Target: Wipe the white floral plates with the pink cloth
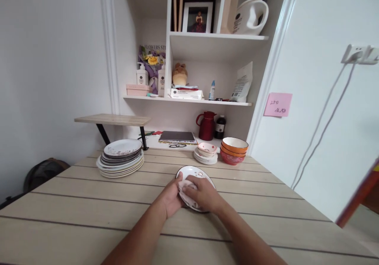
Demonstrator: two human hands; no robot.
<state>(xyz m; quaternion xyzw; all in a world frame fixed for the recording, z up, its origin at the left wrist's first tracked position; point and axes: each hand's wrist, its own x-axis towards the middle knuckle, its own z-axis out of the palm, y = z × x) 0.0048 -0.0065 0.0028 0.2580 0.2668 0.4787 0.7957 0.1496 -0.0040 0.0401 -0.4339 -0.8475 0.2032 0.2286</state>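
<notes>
A white plate [195, 172] with a dark rim and small printed motifs is in front of me, low over the wooden table. My left hand [172, 196] grips its left edge, thumb on the upper face and fingers underneath. On the plate's face, my right hand [204, 192] presses a pale, bunched cloth [185, 188] with closed fingers. Part of the cloth is hidden under that hand. Whether the plate's underside touches the table cannot be made out.
On the left, a tall plate stack [121, 158] stands by a small raised shelf [112, 119]. Behind the plate are small dishes with pink bowls [207, 148] and stacked orange bowls [233, 150]. A red jug [206, 125], dark bottle [220, 127], laptop [177, 136] and glasses [177, 145] lie farther back.
</notes>
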